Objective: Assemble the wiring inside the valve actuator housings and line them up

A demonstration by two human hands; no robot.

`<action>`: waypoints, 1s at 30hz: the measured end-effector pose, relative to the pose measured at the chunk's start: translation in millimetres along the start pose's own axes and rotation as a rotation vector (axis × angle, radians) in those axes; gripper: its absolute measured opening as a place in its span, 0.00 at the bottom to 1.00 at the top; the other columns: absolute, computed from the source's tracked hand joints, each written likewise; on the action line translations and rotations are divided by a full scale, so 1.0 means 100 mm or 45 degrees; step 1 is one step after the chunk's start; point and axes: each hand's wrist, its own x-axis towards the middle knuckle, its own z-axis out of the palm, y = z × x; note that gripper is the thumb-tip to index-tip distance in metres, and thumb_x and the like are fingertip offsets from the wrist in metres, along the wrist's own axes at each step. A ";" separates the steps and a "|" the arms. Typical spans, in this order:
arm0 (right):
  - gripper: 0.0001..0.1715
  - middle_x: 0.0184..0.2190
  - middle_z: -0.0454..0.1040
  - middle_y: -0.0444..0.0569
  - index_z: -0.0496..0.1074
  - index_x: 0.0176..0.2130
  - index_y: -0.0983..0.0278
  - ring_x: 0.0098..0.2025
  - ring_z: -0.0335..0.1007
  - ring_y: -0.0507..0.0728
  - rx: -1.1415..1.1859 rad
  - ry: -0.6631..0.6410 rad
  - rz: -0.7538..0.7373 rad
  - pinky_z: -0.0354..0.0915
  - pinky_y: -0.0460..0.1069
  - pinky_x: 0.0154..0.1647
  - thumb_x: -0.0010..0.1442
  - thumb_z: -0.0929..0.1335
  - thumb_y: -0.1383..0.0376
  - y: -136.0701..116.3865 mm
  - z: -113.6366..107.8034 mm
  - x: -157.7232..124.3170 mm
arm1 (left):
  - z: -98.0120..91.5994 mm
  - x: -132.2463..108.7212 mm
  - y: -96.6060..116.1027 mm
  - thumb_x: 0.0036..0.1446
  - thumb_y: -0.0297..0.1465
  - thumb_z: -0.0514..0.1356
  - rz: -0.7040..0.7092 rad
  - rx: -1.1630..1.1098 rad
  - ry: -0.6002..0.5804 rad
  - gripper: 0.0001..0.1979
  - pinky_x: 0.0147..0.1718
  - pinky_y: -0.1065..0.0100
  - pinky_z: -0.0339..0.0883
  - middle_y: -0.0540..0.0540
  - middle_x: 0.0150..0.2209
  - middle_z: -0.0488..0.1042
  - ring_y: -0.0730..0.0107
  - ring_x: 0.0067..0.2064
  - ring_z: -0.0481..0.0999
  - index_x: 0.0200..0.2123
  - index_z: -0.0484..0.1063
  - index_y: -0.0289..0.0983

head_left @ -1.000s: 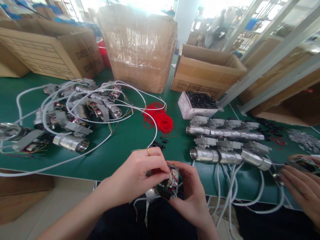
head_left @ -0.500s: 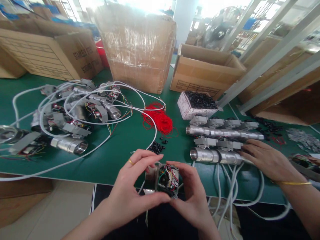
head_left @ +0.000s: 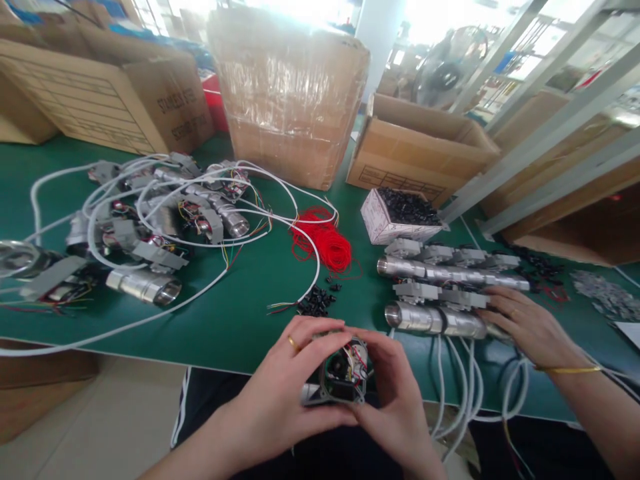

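Observation:
Between my two hands, over the front edge of the table, is a motorized valve (head_left: pixel 345 375) with its housing uncovered. Red, white and black wires and a green board show inside it. My left hand (head_left: pixel 280 383) grips its left side, fingers along the top and thumb below; a ring is on one finger. My right hand (head_left: pixel 393 383) wraps its right side, thumb at the lower corner. Much of the metal body is hidden by my fingers. Just beyond lie small black parts (head_left: pixel 316 302) and the stripped end of a white cable (head_left: pixel 314 267).
Wired valves (head_left: pixel 145 285) with looping cables crowd the left. Red wire (head_left: pixel 327 247) lies mid-table near a box of black parts (head_left: pixel 375 223). At right, a co-worker's hand (head_left: pixel 525 327) touches a row of valves (head_left: pixel 415 317). Cartons (head_left: pixel 295 113) stand behind.
The valve is turned slightly in my hands, and my left fingers have come further over its top. The co-worker's hand has shifted a little at the lower row. The view has moved slightly.

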 end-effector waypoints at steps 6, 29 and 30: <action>0.36 0.57 0.75 0.50 0.68 0.62 0.53 0.58 0.74 0.60 -0.233 -0.449 0.040 0.71 0.56 0.60 0.57 0.68 0.76 -0.19 -0.35 0.22 | 0.02 -0.06 -0.06 0.56 0.22 0.70 0.094 0.055 -0.033 0.39 0.59 0.55 0.68 0.39 0.58 0.71 0.56 0.58 0.71 0.66 0.56 0.44; 0.14 0.37 0.74 0.51 0.78 0.37 0.64 0.34 0.73 0.56 -1.068 -0.432 -0.102 0.71 0.51 0.40 0.57 0.67 0.79 0.07 0.15 1.22 | -0.13 -0.09 0.03 0.43 0.26 0.78 -0.261 -0.212 -0.134 0.39 0.59 0.54 0.68 0.43 0.55 0.73 0.56 0.57 0.72 0.59 0.69 0.41; 0.14 0.36 0.74 0.51 0.78 0.35 0.64 0.33 0.72 0.56 -1.073 -0.430 -0.101 0.70 0.51 0.39 0.57 0.67 0.79 0.07 0.16 1.23 | -0.13 -0.08 0.04 0.43 0.26 0.78 -0.265 -0.219 -0.133 0.39 0.59 0.55 0.68 0.43 0.55 0.73 0.56 0.57 0.72 0.58 0.69 0.40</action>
